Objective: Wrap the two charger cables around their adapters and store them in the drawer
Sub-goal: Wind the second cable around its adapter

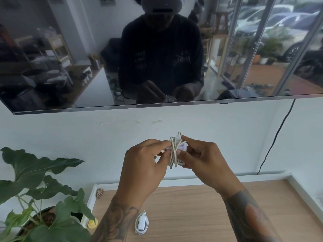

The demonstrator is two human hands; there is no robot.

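Note:
Both hands hold a white charger adapter (180,148) up in front of the wall, above the wooden cabinet top (192,206). Its off-white cable (173,151) is looped several times around the adapter's body, and the plug prongs point down. My left hand (145,165) pinches the left side of the bundle. My right hand (201,158) grips the right side with thumb and fingers. A second white charger (142,222) with its cable coiled around it lies on the cabinet top near my left forearm. No drawer is in view.
A large-leaved potted plant (40,198) stands at the lower left, beside the cabinet's white edge. A dark wall-mounted TV screen (157,58) hangs above and reflects the room. A black cord (276,137) runs down the wall at the right. A small yellow object (92,223) sits by the plant.

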